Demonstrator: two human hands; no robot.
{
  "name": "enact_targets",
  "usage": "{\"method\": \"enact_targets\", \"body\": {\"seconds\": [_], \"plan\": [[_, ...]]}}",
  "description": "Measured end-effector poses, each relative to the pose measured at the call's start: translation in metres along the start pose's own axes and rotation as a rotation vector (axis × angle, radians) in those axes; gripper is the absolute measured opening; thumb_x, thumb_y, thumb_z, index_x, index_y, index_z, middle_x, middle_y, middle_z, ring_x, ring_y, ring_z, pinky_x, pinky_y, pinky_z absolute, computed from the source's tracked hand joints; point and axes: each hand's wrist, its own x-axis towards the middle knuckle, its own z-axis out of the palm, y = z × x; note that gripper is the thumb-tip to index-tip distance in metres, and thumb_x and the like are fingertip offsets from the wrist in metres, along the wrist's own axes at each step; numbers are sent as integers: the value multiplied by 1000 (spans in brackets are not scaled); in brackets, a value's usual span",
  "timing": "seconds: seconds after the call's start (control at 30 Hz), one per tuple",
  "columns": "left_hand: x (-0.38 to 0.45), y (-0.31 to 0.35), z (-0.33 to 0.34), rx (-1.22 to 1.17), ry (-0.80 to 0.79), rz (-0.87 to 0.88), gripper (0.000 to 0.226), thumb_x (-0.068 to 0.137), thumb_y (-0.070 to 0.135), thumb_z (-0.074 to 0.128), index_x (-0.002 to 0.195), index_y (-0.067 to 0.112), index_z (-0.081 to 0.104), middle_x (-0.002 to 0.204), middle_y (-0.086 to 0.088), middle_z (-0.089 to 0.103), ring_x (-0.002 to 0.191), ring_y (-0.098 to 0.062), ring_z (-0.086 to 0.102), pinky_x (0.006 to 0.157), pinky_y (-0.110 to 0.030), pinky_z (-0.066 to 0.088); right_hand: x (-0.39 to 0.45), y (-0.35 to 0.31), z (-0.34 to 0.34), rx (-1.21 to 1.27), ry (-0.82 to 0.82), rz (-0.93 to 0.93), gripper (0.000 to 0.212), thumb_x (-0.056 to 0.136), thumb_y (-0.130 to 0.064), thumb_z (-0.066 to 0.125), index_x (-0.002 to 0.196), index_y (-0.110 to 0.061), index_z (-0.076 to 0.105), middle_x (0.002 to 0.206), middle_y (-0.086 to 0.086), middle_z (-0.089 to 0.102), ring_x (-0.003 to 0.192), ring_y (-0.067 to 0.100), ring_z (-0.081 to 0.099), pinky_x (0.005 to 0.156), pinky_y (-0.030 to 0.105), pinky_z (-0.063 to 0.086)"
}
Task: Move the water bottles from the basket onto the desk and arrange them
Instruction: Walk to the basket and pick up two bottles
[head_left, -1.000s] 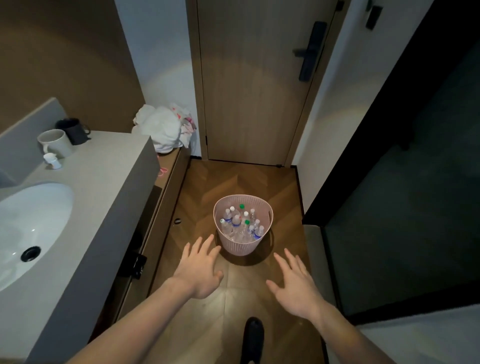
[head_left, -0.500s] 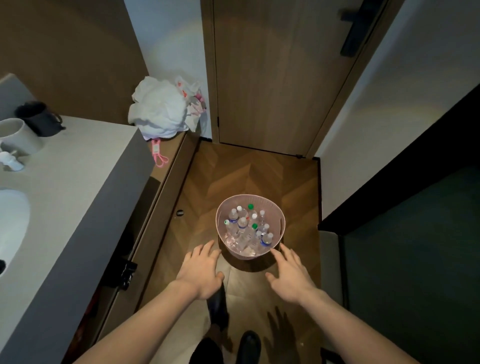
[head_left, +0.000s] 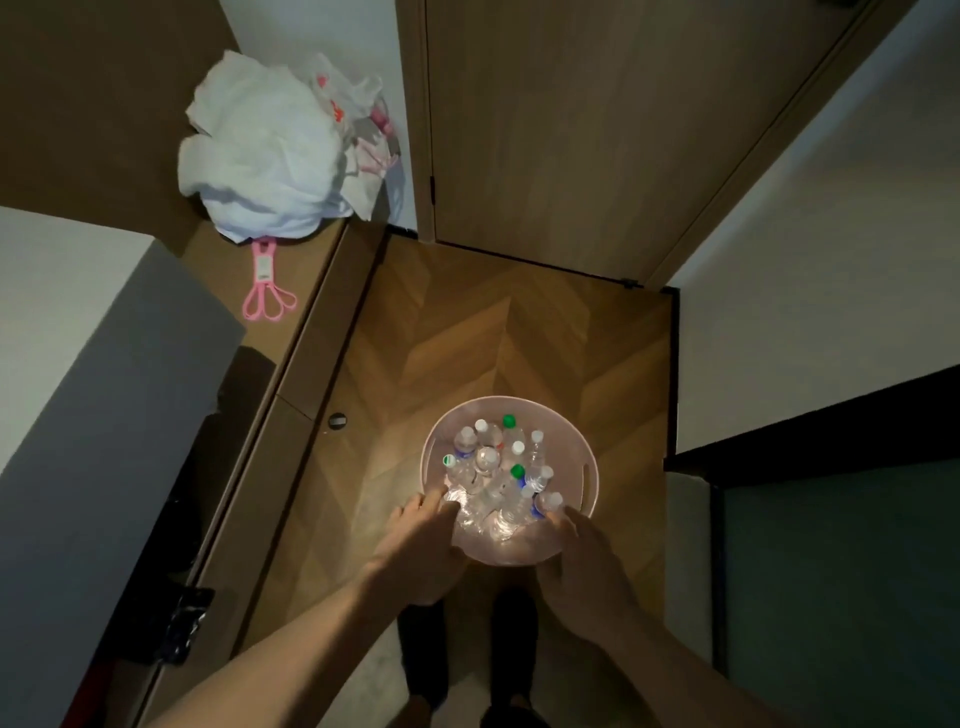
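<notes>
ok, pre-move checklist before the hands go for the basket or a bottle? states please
1. Basket upright on the floor: ok.
2. Water bottles all inside the basket, none taken out: ok.
3. Left hand at the near-left rim, fingertips over the edge; whether it grips: cannot tell.
4. Right hand at the near-right rim, holding no bottle: ok; rim grip: cannot tell.
5. Landing space: grey counter shows bare surface: ok. Wooden ledge holds a white bundle and pink clip: not ok.
6. Feet close beneath the basket: trip risk, cannot tell.
</notes>
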Motion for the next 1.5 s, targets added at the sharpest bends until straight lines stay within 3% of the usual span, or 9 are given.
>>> {"method": "enact_targets", "body": {"seconds": [0.23, 0.3, 0.4, 0.5, 0.57, 0.83, 1.2, 1.37, 1.5], "plan": [[122, -31, 91, -11, -33, -22, 57, 96, 37, 55, 151, 27, 41, 158, 1, 39, 143, -27, 40, 109, -40, 42, 123, 56, 67, -127, -29, -141, 44, 105, -37, 31, 129, -23, 65, 132, -4, 62, 123, 19, 59, 99, 44, 59], [150, -39, 122, -62, -32, -22, 52, 91, 30, 61, 142, 28, 52, 148, 4, 50, 138, -24, 48, 104, -35, 45, 147, 71, 89, -55, 17, -127, 44, 106, -38, 35, 124, -15, 68, 124, 2, 69, 115, 23, 63, 92, 48, 62], [192, -51, 165, -138, -27, -28, 56, 87, 29, 65, 142, 29, 54, 145, 7, 54, 137, -17, 53, 104, -27, 50, 179, 84, 108, -86, -8, -49, 44, 101, -31, 52, 142, -15, 57, 140, -6, 53, 130, 16, 52, 110, 33, 45], [230, -57, 194, -144, -16, -20, 60, 91, 30, 67, 147, 22, 50, 150, 0, 51, 140, -21, 48, 111, -32, 45, 208, 104, 127, -115, -96, 51, 71, 89, -46, 38, 153, -17, 48, 155, 5, 47, 141, 28, 49, 116, 46, 43], [254, -60, 209, -111, -19, -14, 67, 90, 34, 69, 150, 20, 45, 150, -3, 51, 136, -25, 51, 109, -38, 47, 227, 118, 141, -174, -154, 90, 65, 95, -39, 48, 156, -19, 44, 158, 4, 45, 143, 26, 47, 119, 42, 41], [361, -70, 267, -15, 34, 78, 93, 81, 19, 79, 156, 22, 24, 165, -8, 18, 131, -35, 51, 89, -48, 59, 302, 171, 201, -216, -124, 77, 70, 90, -17, 68, 155, -19, 42, 148, 3, 47, 131, 26, 55, 99, 36, 56], [438, -104, 309, 105, -27, 186, 43, 95, 9, 52, 138, 1, 49, 140, -22, 43, 122, -39, 56, 97, -41, 48, 344, 198, 252, -209, -147, 122, 26, 102, -15, 59, 127, -9, 62, 129, 11, 60, 125, 30, 58, 93, 33, 48], [428, -90, 303, 258, 124, 130, 40, 95, 3, 57, 135, 8, 59, 139, -15, 48, 120, -32, 57, 80, -36, 44, 322, 186, 277, -147, -161, 132, 28, 104, -20, 55, 129, -9, 61, 126, 15, 65, 110, 32, 63, 92, 36, 47], [413, -76, 307, 296, 213, 209, 55, 45, -7, 80, 99, 6, 78, 97, -14, 71, 68, -30, 69, 42, -29, 45, 315, 186, 288, 92, -79, 185, 27, 101, -20, 51, 120, -8, 65, 122, 13, 69, 116, 30, 63, 106, 41, 48]]}}
